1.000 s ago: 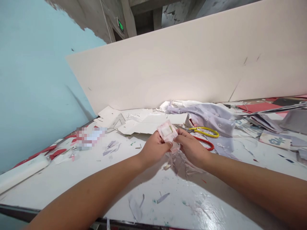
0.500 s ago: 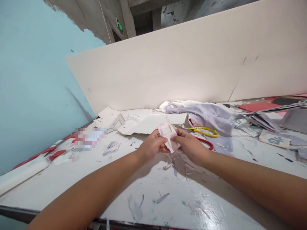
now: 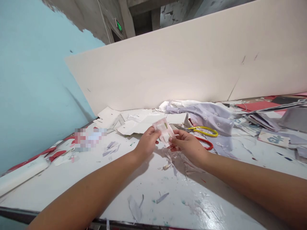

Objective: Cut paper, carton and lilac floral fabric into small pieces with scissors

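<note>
Both my hands hold one small pink-and-white packet (image 3: 164, 129) above a white table (image 3: 96, 179). My left hand (image 3: 147, 142) pinches its upper left corner with thumb and fingers. My right hand (image 3: 185, 144) grips its lower right end, fingers curled. Under my hands on the table lies a crumpled clear wrapper (image 3: 178, 161). Just behind my right hand lie scissors with yellow and red handles (image 3: 203, 135).
A large cream board (image 3: 182, 64) leans along the back of the table. White card pieces (image 3: 134, 123) and lilac printed cloth (image 3: 211, 116) lie behind my hands. Red and grey sheets (image 3: 266, 110) pile at the right. Paper scraps litter the tabletop. A blue wall (image 3: 31, 83) stands at left.
The packet has risen slightly and tilted left. My left hand has shifted to its upper corner. The hanging clear wrapper has dropped away from the packet onto the table.
</note>
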Demonstrator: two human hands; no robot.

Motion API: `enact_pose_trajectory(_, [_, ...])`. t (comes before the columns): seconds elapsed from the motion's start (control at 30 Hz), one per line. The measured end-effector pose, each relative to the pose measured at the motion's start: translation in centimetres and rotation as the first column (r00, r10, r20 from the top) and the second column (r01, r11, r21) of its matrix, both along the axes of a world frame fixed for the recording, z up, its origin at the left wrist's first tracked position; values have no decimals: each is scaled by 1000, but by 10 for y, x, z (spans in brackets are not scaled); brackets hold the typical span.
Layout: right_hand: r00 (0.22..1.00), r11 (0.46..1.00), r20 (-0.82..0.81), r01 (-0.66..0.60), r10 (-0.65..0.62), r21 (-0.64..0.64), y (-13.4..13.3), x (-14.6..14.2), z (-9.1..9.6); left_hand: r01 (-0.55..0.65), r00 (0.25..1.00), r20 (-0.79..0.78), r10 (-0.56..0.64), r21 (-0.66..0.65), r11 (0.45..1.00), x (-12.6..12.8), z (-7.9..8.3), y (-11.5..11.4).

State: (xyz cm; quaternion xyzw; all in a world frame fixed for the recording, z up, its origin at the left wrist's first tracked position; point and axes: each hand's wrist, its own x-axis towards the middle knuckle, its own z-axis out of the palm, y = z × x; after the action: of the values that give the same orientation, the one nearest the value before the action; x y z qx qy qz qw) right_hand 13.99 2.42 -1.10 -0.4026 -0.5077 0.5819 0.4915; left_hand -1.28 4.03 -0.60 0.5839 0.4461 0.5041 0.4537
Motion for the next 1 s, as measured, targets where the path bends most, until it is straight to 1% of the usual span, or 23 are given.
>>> enact_pose_trajectory(0.1, [999,1000,31,11,-11,-1,-2,-1,-1,18,999,-46,-16,34,999,-3,3,0])
enact_pose_trajectory(0.27, [999,1000,50,10,-12,22,-3,-2,-3,-34,998,-49,40,105,994,-1,7,-3])
enact_pose_trajectory(0.33, [1000,999,14,-3,3,32,-2,-1,-5,-34,998,-43,38,103,994,0,7,-4])
enact_pose_trajectory(0.47, [994,997,-81,-74,77,34,-1,1,-9,-46,999,21,44,86,995,1,6,-3])
enact_pose_trajectory(0.57, [997,998,-54,-61,62,22,-1,0,-9,-59,996,76,55,56,997,2,6,-2])
enact_pose_trajectory(0.67, [999,1000,-28,-31,31,-2,-2,-2,-8,-33,996,86,29,46,998,3,6,-3])
enact_pose_trajectory(0.73, [999,1000,-30,-25,24,-16,-2,-3,-8,-3,1000,22,1,91,996,3,6,-5])
enact_pose_trajectory(0.8, [1000,1000,-24,-10,9,-19,-1,-3,-8,22,992,-128,3,189,982,1,8,-8])
enact_pose_trajectory(0.83, [1000,1000,-19,4,-4,-16,-1,-3,-8,37,975,-222,20,250,967,0,10,-10])
enact_pose_trajectory(0.93, [999,999,-4,38,-38,1,-2,-2,-5,108,877,-466,117,429,897,-5,13,-13])
enact_pose_trajectory(1.0, [999,999,-6,34,-34,9,-3,-1,-2,179,803,-564,192,535,826,-9,13,-12])
